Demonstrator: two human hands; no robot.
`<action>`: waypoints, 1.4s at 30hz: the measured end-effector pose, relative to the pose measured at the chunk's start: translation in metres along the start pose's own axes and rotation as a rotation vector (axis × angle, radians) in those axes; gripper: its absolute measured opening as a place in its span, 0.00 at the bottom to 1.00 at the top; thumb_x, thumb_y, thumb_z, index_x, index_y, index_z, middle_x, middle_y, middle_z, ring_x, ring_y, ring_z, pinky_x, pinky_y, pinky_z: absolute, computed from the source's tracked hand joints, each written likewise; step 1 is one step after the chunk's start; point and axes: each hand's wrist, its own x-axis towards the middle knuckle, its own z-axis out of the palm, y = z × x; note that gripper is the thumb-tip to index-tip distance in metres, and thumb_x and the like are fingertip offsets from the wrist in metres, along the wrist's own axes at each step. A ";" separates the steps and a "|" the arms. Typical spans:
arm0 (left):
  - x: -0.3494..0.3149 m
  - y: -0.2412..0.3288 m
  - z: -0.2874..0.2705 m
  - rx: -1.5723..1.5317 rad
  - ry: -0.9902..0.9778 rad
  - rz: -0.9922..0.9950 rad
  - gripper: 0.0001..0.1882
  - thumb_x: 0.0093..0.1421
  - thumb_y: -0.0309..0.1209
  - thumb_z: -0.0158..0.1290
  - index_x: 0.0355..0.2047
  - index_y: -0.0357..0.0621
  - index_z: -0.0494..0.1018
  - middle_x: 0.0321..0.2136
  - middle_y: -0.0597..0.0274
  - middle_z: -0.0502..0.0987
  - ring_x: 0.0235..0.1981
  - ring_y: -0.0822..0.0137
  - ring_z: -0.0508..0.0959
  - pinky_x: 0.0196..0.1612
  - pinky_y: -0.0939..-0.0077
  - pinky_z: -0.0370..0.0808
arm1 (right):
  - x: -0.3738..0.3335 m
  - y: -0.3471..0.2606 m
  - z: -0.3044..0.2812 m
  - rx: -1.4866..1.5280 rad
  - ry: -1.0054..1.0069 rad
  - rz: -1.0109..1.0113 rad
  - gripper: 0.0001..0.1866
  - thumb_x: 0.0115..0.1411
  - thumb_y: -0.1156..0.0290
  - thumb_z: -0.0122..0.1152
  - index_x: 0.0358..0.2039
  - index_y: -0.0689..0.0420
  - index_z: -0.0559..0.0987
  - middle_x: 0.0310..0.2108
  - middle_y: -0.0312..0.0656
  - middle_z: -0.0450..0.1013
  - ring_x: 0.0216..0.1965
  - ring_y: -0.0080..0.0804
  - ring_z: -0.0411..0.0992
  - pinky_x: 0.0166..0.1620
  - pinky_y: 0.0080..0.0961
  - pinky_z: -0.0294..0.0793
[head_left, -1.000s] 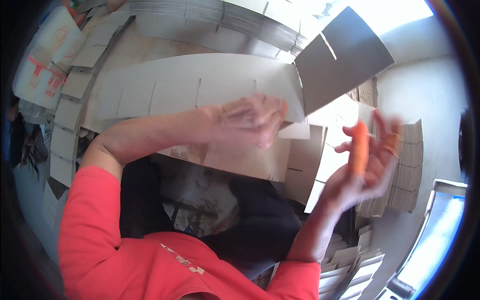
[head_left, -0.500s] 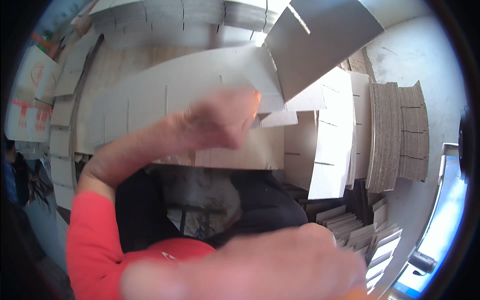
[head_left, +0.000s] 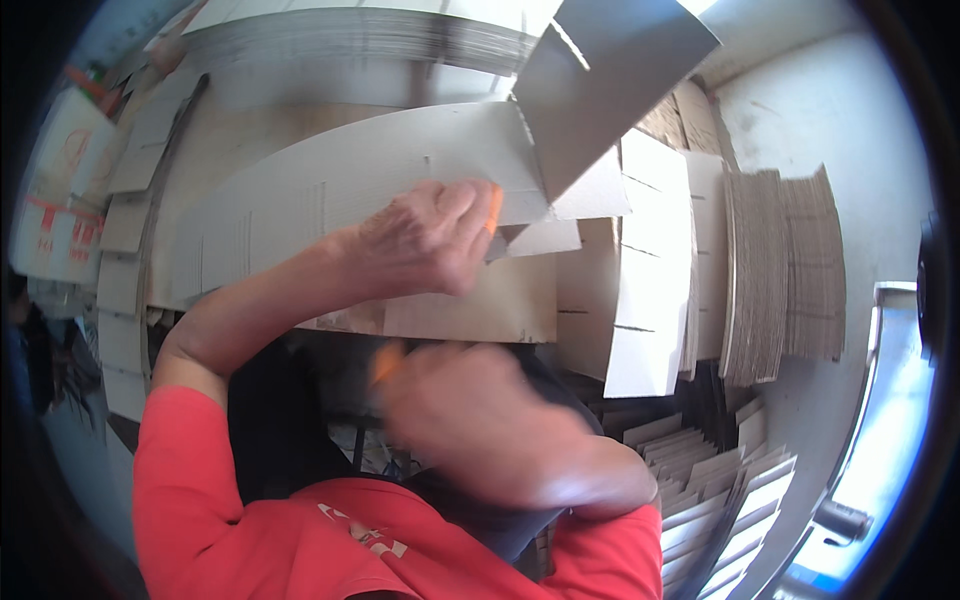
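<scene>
A long grey cardboard strip with slots cut in it lies across the work surface. My left hand is closed at its near edge, fingers curled, with orange at the fingertips. Another slotted cardboard piece stands tilted up from the strip's right end, crossing it. My right hand hovers above my lap, just short of the table's front edge. It is smeared by motion; an orange patch shows at its fingertips, and whether it holds anything is unclear.
Slotted white card strips lie right of the wooden table, beside stacked brown cardboard. More stacked sheets line the back. Card pieces run along the left. Assembled dividers stand at the lower right.
My right hand has moved from close to the camera, down and forward toward the table's front edge. My left hand stays on the strip. The view has shifted slightly.
</scene>
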 end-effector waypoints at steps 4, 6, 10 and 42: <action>-0.008 -0.001 -0.007 0.014 -0.098 0.010 0.08 0.35 0.23 0.53 0.18 0.29 0.72 0.27 0.47 0.74 0.24 0.68 0.68 0.17 0.82 0.66 | -0.036 0.055 -0.016 0.218 0.898 0.713 0.12 0.52 0.72 0.68 0.33 0.64 0.76 0.20 0.36 0.70 0.17 0.19 0.65 0.21 0.21 0.65; -0.008 0.004 -0.005 0.083 -0.075 0.049 0.09 0.34 0.25 0.52 0.17 0.29 0.72 0.27 0.47 0.75 0.24 0.68 0.69 0.17 0.83 0.65 | -0.025 0.065 -0.026 0.302 1.215 0.874 0.20 0.50 0.63 0.73 0.34 0.66 0.76 0.16 0.34 0.69 0.17 0.15 0.61 0.20 0.17 0.61; 0.000 0.018 -0.019 0.007 -0.144 0.099 0.10 0.36 0.26 0.53 0.19 0.28 0.74 0.26 0.48 0.76 0.25 0.69 0.69 0.17 0.85 0.62 | -0.003 0.084 -0.010 0.669 1.077 0.702 0.14 0.56 0.73 0.66 0.36 0.70 0.75 0.16 0.38 0.71 0.15 0.15 0.65 0.17 0.14 0.62; 0.008 -0.170 0.132 0.374 -0.263 -0.289 0.06 0.49 0.25 0.55 0.20 0.41 0.69 0.21 0.63 0.74 0.33 0.66 0.75 0.39 0.71 0.72 | 0.013 0.106 0.007 0.916 1.302 0.628 0.06 0.62 0.74 0.58 0.34 0.64 0.77 0.19 0.38 0.72 0.14 0.20 0.69 0.17 0.16 0.67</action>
